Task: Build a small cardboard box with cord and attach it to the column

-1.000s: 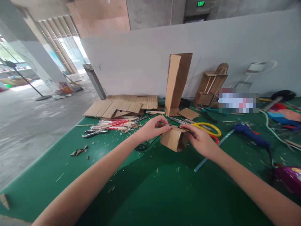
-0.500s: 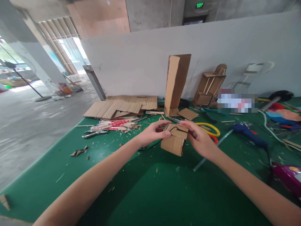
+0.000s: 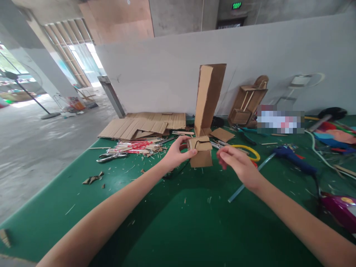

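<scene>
A small cardboard box (image 3: 201, 159) with a black cord (image 3: 200, 142) over its top is held up above the green table. My left hand (image 3: 178, 154) grips the box's left side, thumb in front and fingers behind. The cord trails down to the left below that hand. Just right of the box, and apart from it, my right hand (image 3: 236, 163) has its fingers curled in with the thumb against them, and no object shows in it. Behind the box stands a tall folded cardboard piece (image 3: 208, 100).
Cardboard sheets (image 3: 150, 122), wooden sticks in red-marked wrapping (image 3: 139, 146) and pliers (image 3: 111, 157) lie at the back left. To the right are yellow-handled scissors (image 3: 254, 150), a blue glue gun (image 3: 294, 157) with a clear glue stick, and a purple device (image 3: 340, 207).
My right hand has let go of the box and drawn off to the right. My left hand has tilted the box, so its corded top shows, and raised it slightly.
</scene>
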`<state>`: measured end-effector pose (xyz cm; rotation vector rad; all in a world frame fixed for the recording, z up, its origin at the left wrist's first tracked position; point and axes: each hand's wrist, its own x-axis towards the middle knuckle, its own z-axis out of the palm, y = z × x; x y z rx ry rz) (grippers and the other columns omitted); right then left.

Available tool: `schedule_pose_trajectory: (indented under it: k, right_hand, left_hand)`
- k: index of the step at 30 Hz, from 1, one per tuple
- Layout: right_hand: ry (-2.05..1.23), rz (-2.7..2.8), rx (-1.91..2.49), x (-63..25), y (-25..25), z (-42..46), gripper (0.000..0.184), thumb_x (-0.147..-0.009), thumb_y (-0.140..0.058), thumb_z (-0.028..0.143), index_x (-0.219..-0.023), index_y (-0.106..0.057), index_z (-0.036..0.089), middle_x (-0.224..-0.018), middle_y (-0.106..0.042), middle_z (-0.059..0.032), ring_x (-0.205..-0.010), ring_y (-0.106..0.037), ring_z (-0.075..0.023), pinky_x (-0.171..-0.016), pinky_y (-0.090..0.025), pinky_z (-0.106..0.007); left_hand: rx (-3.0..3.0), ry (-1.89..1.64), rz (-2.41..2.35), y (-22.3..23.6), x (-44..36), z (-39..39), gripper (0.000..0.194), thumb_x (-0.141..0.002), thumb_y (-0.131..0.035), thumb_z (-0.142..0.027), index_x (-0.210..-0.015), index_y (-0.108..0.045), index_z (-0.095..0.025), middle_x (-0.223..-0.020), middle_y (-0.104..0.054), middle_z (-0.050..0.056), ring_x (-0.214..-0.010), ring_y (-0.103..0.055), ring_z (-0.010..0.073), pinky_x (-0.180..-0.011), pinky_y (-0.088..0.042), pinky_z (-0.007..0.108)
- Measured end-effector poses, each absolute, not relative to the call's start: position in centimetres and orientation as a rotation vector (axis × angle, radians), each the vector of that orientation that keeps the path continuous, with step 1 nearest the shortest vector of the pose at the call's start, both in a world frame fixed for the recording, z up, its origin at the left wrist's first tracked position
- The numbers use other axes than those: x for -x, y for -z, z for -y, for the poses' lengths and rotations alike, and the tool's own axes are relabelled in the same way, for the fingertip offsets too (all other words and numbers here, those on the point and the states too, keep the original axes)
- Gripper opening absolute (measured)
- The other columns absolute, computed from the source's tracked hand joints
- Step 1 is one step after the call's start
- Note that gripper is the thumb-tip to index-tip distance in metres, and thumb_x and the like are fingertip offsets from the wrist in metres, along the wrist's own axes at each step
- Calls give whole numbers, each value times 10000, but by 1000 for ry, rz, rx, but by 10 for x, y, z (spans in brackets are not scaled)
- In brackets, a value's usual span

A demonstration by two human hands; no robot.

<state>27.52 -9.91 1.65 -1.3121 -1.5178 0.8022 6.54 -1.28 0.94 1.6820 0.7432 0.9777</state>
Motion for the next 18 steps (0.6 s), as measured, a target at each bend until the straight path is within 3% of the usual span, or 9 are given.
schedule_pose_trajectory:
  k: [6, 11, 15, 18]
  right_hand:
    - [-1076, 1299, 1271, -268, -8, 97, 385, -793, -627, 543, -964, -579, 201, -697, -536, 8, -537, -479, -105, -406, -397, -232]
    - [-1092, 1229, 1237, -267, -7, 96, 373, -732, -691, 529, -867, -606, 191, -817, -569, -47, -787, -590, -196, -396, -491, -232]
    - [-1104, 1276, 1286, -270, -7, 95, 345, -765, -660, 524, -834, -599, 191, -767, -566, -32, -731, -603, -179, -439, -564, -275]
    - [-1136, 1311, 1330, -271, -3, 93, 329, -787, -638, 514, -814, -595, 189, -739, -572, -30, -719, -620, -176, -505, -605, -316]
  left_hand:
    - [-1907, -1003, -785, -16, -67, 24, 623, -709, -741, -407, -1193, -407, -201, -1254, -529, 129, -1148, -544, 263, -904, -501, 384]
    - [-2002, -1030, -818, -17, -71, 32, 661, -710, -742, -398, -1235, -388, -210, -1321, -477, 136, -1220, -490, 271, -992, -449, 411]
    - [-2050, -869, -826, -13, -68, 29, 760, -740, -708, -466, -1345, -336, -195, -1371, -465, 153, -1263, -469, 289, -1036, -412, 441]
    - [-2152, -675, -889, -13, -63, 24, 929, -719, -702, -548, -1451, -252, -193, -1491, -348, 175, -1357, -364, 340, -1089, -342, 497]
